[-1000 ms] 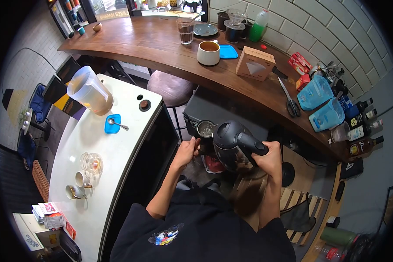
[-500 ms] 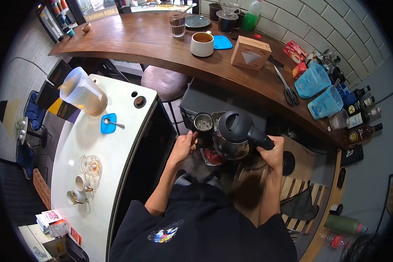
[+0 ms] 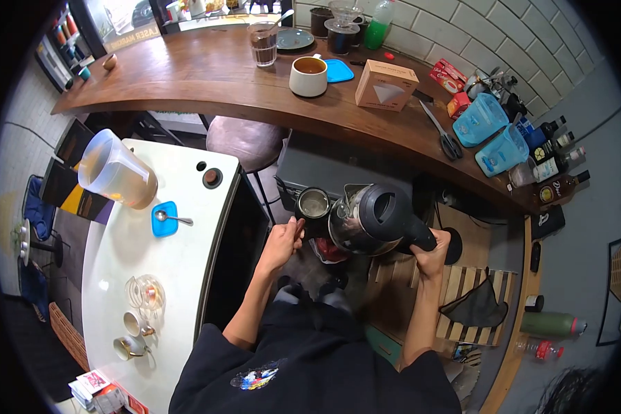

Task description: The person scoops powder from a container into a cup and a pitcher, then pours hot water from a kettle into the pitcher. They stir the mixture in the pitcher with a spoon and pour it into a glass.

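Well, the right hand [image 3: 431, 252] is closed around the black handle of the electric kettle [image 3: 372, 219], which is held up in front of the body, its see-through lower part visible; how full it is can't be made out. Just left of the kettle, the left hand [image 3: 283, 241] pinches the near side of a dark cup [image 3: 314, 204], fingertips pressed together; the cup's inside looks greyish, but whether that is liquid is unclear. Beyond the kettle, on the wooden counter [image 3: 210, 76], the white mug [image 3: 308, 81] holds brown liquid, the drinking glass [image 3: 263, 47] has dark contents and a spoon, and the clear bottle [image 3: 378, 27] contains green liquid. Well left of the kettle, brownish liquid sits in the plastic pitcher [image 3: 117, 171]. Two blue tubs [image 3: 481, 119] stand beyond the kettle to its right.
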